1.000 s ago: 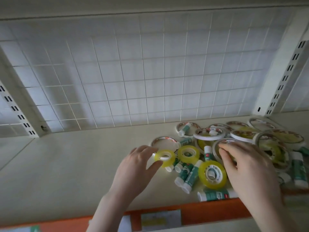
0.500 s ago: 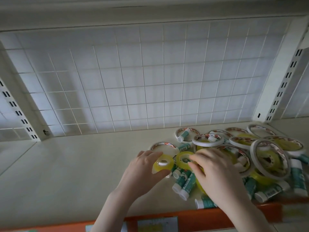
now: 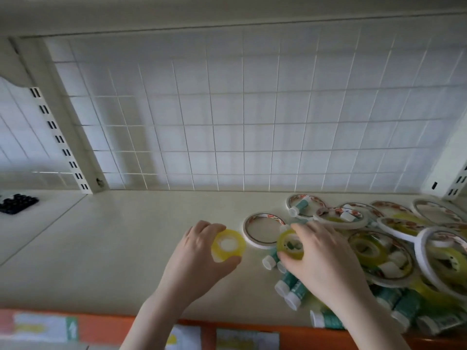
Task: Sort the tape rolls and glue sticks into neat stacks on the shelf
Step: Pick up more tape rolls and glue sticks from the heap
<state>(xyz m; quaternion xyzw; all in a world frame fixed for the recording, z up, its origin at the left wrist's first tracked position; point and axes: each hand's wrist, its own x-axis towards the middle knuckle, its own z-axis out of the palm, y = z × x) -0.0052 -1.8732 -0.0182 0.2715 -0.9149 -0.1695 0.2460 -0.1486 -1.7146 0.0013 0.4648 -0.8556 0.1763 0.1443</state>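
Note:
My left hand [image 3: 195, 263] grips a small yellow tape roll [image 3: 228, 245] between thumb and fingers, just above the cream shelf [image 3: 113, 248]. My right hand [image 3: 326, 261] closes on a second small yellow tape roll [image 3: 290, 245] at the left edge of the pile. Behind it lies a flat white tape ring [image 3: 262, 230]. Green glue sticks with white caps [image 3: 290, 291] lie jumbled below my right hand. More white rings and yellow rolls [image 3: 369, 248] spread to the right, partly hidden by my wrist.
A white wire grid [image 3: 242, 117] backs the shelf. An orange price strip [image 3: 106, 329] with labels runs along the front edge. A slotted upright [image 3: 63, 145] stands at the left, with a dark object [image 3: 16, 203] on the neighbouring shelf. Bare shelf surface lies left of my hands.
My left hand has carried its yellow roll leftward out of the pile. My right hand moved left across the pile and closed on another yellow roll. The view shifted left.

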